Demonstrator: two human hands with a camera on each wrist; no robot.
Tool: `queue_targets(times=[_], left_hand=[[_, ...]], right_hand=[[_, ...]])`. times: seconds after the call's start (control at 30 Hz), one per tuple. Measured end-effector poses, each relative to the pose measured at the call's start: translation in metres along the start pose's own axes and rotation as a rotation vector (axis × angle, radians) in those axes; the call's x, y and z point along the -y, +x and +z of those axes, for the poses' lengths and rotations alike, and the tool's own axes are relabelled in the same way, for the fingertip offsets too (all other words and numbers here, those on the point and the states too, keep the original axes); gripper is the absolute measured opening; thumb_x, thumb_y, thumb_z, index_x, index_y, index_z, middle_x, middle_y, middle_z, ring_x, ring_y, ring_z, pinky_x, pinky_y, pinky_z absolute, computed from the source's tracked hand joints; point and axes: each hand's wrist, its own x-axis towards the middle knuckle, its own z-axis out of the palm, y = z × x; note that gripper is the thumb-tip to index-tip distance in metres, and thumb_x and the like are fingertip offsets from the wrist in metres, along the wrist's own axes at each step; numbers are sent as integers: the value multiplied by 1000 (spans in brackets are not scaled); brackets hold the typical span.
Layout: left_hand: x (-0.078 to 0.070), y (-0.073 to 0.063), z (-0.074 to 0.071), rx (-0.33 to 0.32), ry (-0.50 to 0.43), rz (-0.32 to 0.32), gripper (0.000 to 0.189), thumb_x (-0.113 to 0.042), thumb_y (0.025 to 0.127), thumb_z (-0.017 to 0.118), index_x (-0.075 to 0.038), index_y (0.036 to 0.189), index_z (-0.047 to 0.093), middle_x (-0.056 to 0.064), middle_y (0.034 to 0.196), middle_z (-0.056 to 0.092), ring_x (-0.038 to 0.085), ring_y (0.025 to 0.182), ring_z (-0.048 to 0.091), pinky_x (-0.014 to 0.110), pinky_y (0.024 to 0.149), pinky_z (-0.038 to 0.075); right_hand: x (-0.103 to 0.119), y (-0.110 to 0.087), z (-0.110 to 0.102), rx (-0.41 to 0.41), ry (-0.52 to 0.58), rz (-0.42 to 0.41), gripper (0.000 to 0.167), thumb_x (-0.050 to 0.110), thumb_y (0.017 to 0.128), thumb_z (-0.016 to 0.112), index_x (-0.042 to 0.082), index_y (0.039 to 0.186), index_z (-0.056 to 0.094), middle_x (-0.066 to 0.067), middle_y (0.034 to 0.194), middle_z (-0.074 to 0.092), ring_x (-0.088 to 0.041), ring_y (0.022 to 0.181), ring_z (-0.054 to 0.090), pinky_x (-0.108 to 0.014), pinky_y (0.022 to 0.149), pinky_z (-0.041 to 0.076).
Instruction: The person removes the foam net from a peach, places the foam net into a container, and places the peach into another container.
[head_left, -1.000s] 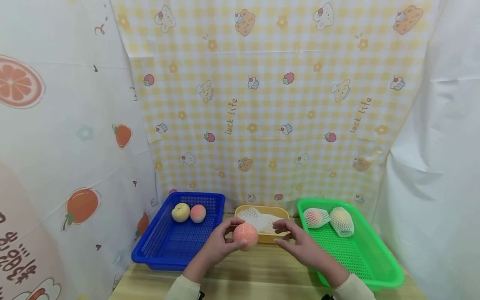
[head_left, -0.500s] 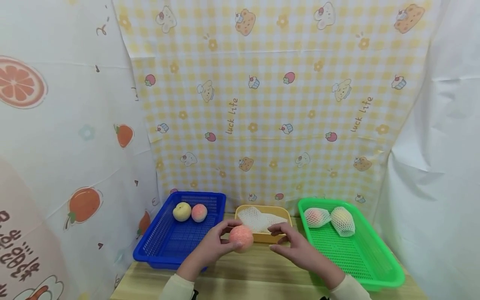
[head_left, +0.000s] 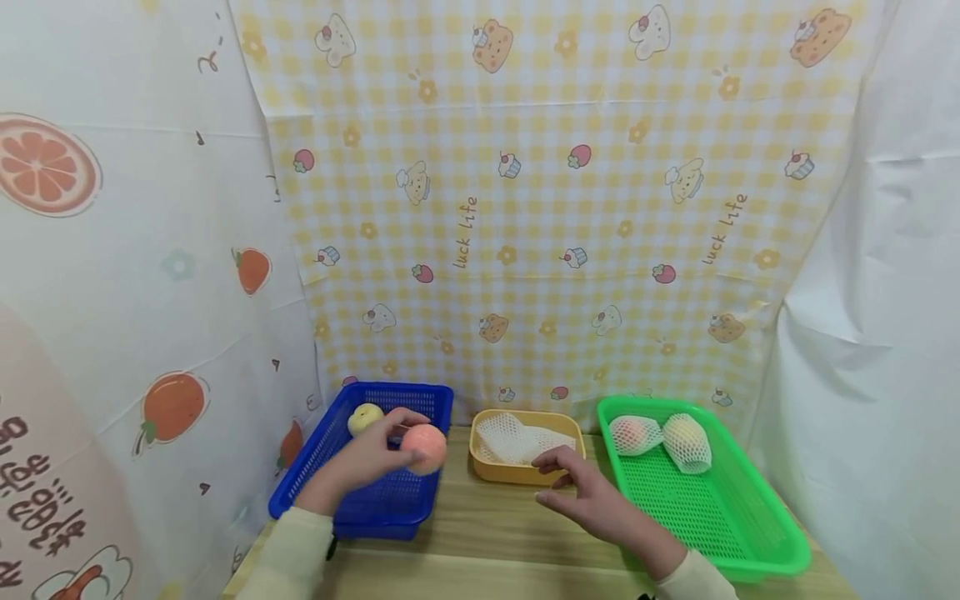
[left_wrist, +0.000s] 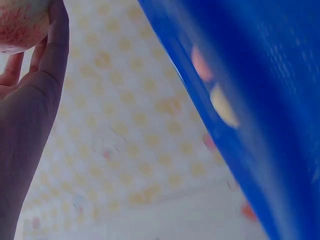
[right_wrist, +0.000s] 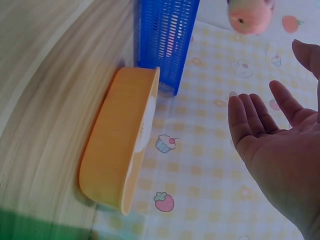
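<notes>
My left hand point(head_left: 367, 457) holds a pink peach point(head_left: 426, 450) between thumb and fingers, raised over the right side of the blue basket point(head_left: 375, 529). In the left wrist view the peach point(left_wrist: 22, 25) shows a pale, red-speckled skin at the upper left corner. Behind the hand, a pale yellow round fruit point(head_left: 363, 418) lies in the basket, and a second pink peach there is mostly hidden by the fingers. My right hand point(head_left: 592, 504) hangs in front of the yellow bin point(head_left: 517, 475), fingers loosely bent and holding nothing. White foam nets point(head_left: 510, 437) lie in that bin.
On the right stands a green basket point(head_left: 787, 542) holding two fruits in foam nets, one pinkish point(head_left: 632, 435) and one yellowish point(head_left: 686, 443). A checked cloth point(head_left: 540, 292) hangs behind the wooden table point(head_left: 510, 533). White cloth walls close off both sides.
My left hand has carried the peach leftward, from in front of the yellow bin to over the blue basket. My right hand has shifted slightly left and stayed near the bin.
</notes>
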Motion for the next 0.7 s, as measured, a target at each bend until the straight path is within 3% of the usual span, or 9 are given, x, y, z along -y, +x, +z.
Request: queue_targets(times=[0.17,0.37,0.5,0.7], left_hand=[[21,4,-41,-53,133,-121,54,-31,102,83,-4,145,65,12,131,71,31,117,67,43,86,59],[51,9,-72,-106,272,-241,52,-31,101,82,4,136,66,19,127,71,34,110,68,46,86,59],[68,18,-84,-135,352,-307,50,-33,98,82,4,127,66,17,116,72,30,99,66,46,83,57],[79,32,-82,-118,485,-372,48,-28,90,88,5,117,67,15,105,71,30,90,63,46,80,55]], right_hand=[[0,0,2,-1,0,1,32,15,108,74,17,138,62,-9,140,62,-19,126,62,-47,99,60],[-1,-3,5,13,19,10,27,16,108,74,15,133,63,-15,135,62,-18,124,63,-36,97,60],[-3,-4,8,16,32,-6,26,16,108,74,14,132,63,-20,135,62,-17,125,63,-34,96,60],[-5,-6,9,24,41,-4,25,14,109,73,15,132,64,-17,134,63,-15,124,62,-34,95,60]])
